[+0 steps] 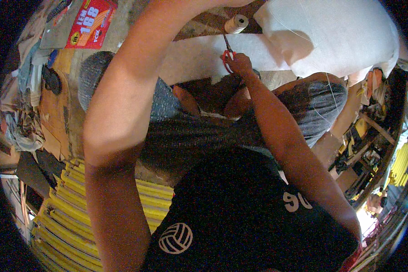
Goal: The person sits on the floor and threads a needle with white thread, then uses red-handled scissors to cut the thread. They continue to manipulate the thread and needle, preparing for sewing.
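My right hand (241, 64) is closed around the red handles of a pair of scissors (228, 55). The dark blades point away from me, over a white sheet of fabric-like material (190, 56) spread across in front of my legs. Just beyond the blade tips a spool of pale thread (236, 24) lies on its side. My left arm reaches up and across to the top edge, where only a sliver of my left hand (235, 2) shows; its fingers are cut off from view. A bulky white piece (344, 36) with loose threads lies at the far right.
A red and yellow packet (91, 23) lies at the far left. Beside my left are heaped cloths and bags (25, 131) and brown cardboard (59, 104). Yellow slats (68, 217) run behind me at the lower left. Wood and clutter (371, 140) fill the right side.
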`<state>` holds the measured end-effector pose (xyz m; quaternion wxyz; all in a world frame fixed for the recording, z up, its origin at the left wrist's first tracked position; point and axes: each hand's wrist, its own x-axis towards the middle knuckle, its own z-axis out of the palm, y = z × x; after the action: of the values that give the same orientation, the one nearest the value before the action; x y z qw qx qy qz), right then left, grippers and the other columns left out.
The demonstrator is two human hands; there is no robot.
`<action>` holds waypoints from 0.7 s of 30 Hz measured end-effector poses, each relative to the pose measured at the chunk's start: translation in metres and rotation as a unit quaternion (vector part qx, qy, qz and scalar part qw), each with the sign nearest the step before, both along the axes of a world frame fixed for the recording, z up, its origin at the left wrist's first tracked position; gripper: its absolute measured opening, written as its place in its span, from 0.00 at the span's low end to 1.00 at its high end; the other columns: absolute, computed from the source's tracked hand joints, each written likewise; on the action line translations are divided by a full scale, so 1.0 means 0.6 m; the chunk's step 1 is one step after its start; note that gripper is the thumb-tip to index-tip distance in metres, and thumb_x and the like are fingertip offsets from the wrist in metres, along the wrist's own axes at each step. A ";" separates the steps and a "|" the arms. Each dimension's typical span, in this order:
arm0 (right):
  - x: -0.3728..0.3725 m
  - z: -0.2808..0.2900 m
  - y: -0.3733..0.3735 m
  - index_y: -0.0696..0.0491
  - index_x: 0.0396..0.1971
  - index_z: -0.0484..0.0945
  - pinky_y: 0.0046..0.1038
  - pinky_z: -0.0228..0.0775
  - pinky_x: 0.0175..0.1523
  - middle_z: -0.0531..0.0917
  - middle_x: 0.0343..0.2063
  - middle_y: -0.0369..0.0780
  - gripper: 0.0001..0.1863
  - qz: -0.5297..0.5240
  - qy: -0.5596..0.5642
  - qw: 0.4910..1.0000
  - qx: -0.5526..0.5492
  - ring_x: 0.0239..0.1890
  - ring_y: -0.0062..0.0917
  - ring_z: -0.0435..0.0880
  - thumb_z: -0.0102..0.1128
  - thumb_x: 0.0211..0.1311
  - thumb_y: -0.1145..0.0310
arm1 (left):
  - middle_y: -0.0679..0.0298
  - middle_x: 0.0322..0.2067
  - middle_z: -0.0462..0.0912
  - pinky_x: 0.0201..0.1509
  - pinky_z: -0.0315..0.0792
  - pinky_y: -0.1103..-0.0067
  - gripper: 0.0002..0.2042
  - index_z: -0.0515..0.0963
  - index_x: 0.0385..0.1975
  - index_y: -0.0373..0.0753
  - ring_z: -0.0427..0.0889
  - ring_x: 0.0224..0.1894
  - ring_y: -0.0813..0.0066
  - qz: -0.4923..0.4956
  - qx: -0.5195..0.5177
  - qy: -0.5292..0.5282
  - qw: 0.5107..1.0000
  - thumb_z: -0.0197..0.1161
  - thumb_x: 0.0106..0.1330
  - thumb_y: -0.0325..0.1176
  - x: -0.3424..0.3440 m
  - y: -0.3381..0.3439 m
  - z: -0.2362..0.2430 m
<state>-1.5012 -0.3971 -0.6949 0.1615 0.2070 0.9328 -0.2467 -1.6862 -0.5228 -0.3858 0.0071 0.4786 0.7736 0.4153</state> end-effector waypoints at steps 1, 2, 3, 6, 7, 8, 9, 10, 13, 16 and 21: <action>0.000 0.003 -0.001 0.59 0.31 0.83 0.40 0.77 0.39 0.84 0.27 0.49 0.34 0.001 -0.004 1.000 0.017 0.32 0.43 0.85 0.53 0.62 0.37 | 0.47 0.29 0.80 0.37 0.72 0.64 0.11 0.79 0.32 0.31 0.81 0.31 0.53 -0.004 -0.005 0.001 1.000 0.58 0.67 0.35 0.001 -0.001 0.001; -0.012 -0.023 -0.008 0.57 0.31 0.84 0.41 0.77 0.40 0.85 0.29 0.49 0.32 0.070 -0.003 0.997 0.041 0.33 0.44 0.85 0.54 0.61 0.37 | 0.46 0.29 0.80 0.37 0.72 0.64 0.11 0.79 0.32 0.31 0.81 0.31 0.53 0.011 -0.022 0.005 1.000 0.58 0.67 0.35 0.003 -0.017 0.016; -0.012 -0.030 0.008 0.56 0.31 0.84 0.42 0.77 0.41 0.85 0.31 0.49 0.31 0.107 -0.010 0.991 0.085 0.34 0.44 0.85 0.55 0.61 0.38 | 0.46 0.29 0.80 0.37 0.72 0.64 0.11 0.79 0.33 0.31 0.81 0.31 0.52 -0.005 -0.018 0.006 1.000 0.58 0.67 0.35 0.001 -0.006 0.010; -0.029 0.011 -0.009 0.52 0.30 0.85 0.42 0.76 0.39 0.86 0.32 0.48 0.24 0.020 0.100 0.990 0.095 0.33 0.42 0.85 0.58 0.61 0.43 | 0.46 0.29 0.80 0.37 0.72 0.65 0.11 0.79 0.33 0.31 0.81 0.31 0.53 -0.029 -0.042 -0.026 0.998 0.58 0.67 0.35 -0.003 0.009 0.011; -0.067 0.100 -0.060 0.53 0.31 0.85 0.40 0.75 0.37 0.86 0.30 0.48 0.22 0.050 0.088 0.995 0.027 0.30 0.42 0.85 0.59 0.61 0.46 | 0.46 0.29 0.80 0.37 0.72 0.65 0.11 0.78 0.33 0.31 0.81 0.32 0.52 0.002 -0.053 -0.022 0.998 0.58 0.67 0.35 -0.004 -0.021 0.014; -0.086 0.207 -0.068 0.54 0.31 0.84 0.38 0.75 0.35 0.86 0.28 0.47 0.20 0.035 0.067 0.997 -0.005 0.27 0.43 0.84 0.61 0.62 0.49 | 0.47 0.29 0.80 0.37 0.72 0.65 0.11 0.78 0.34 0.31 0.81 0.32 0.52 -0.017 -0.033 -0.021 0.999 0.58 0.67 0.35 -0.008 -0.010 -0.004; -0.087 0.276 -0.081 0.55 0.29 0.84 0.42 0.75 0.36 0.85 0.27 0.48 0.19 -0.004 0.227 0.974 -0.021 0.28 0.44 0.84 0.61 0.61 0.52 | 0.47 0.29 0.80 0.37 0.72 0.65 0.11 0.78 0.34 0.31 0.80 0.32 0.52 -0.024 -0.026 -0.015 0.999 0.58 0.67 0.35 -0.009 -0.006 -0.004; -0.083 0.332 -0.094 0.56 0.27 0.84 0.45 0.74 0.36 0.84 0.25 0.48 0.18 -0.041 0.381 0.923 -0.036 0.28 0.45 0.84 0.62 0.59 0.54 | 0.47 0.29 0.80 0.37 0.72 0.66 0.11 0.78 0.34 0.31 0.80 0.32 0.53 -0.035 -0.009 -0.007 0.999 0.58 0.68 0.35 -0.014 -0.002 -0.010; -0.069 0.466 -0.117 0.57 0.30 0.83 0.32 0.71 0.31 0.84 0.22 0.42 0.12 -0.139 0.514 0.846 -0.034 0.23 0.29 0.80 0.65 0.60 0.62 | 0.49 0.28 0.79 0.37 0.72 0.67 0.12 0.77 0.34 0.31 0.79 0.31 0.56 -0.029 0.000 -0.020 0.999 0.58 0.68 0.36 -0.025 -0.033 -0.006; -0.060 0.513 -0.092 0.57 0.49 0.77 0.16 0.67 0.25 0.86 0.28 0.36 0.18 -0.119 0.434 0.891 -0.061 0.23 0.12 0.78 0.67 0.63 0.65 | 0.52 0.28 0.79 0.37 0.71 0.69 0.12 0.77 0.35 0.31 0.78 0.30 0.61 -0.079 0.003 -0.074 0.994 0.57 0.70 0.37 -0.025 -0.012 -0.006; -0.048 0.516 -0.011 0.55 0.43 0.82 0.15 0.61 0.25 0.82 0.25 0.29 0.11 -0.035 0.331 0.933 -0.138 0.22 0.10 0.73 0.63 0.67 0.65 | 0.58 0.31 0.82 0.36 0.72 0.74 0.11 0.78 0.38 0.32 0.78 0.31 0.71 -0.126 -0.125 -0.191 0.965 0.57 0.71 0.35 -0.017 -0.028 0.045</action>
<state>-1.5300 -0.4036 -0.3852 -0.1377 0.1216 0.8827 -0.4326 -1.6963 -0.5396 -0.3590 0.2665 0.4799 0.7369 0.3945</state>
